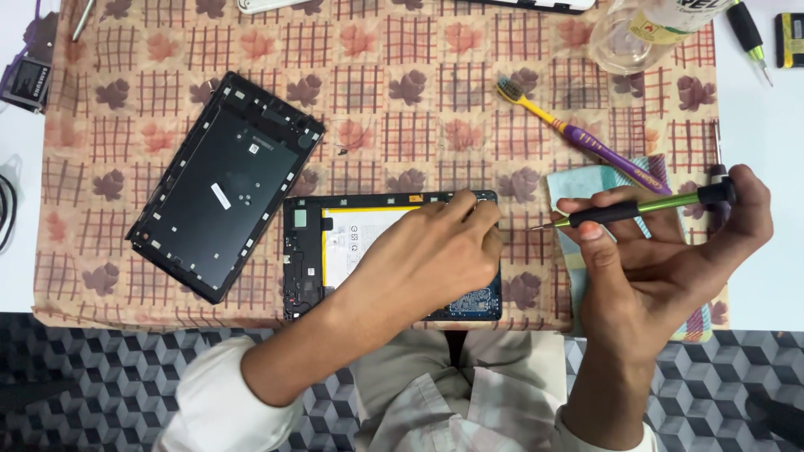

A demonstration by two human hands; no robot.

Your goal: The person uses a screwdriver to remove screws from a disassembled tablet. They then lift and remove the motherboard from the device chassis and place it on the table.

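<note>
White sleeves pushed up, pale checked trousers

Right half of opened tablet (311, 251) covered by left hand (435, 251); fingertips' contact at top edge not discernible. Clear bottle (636, 33) cut off by top edge, as are white objects (268, 5) there. Folded cloth (578, 188) partly hidden behind right hand (662, 268). Screwdriver (645, 207) tip too small to be made out.

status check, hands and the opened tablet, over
Left hand fingertips on opened tablet, upper right edge. Right hand holds green screwdriver, tip off the tablet. Back cover apart, left.
</note>
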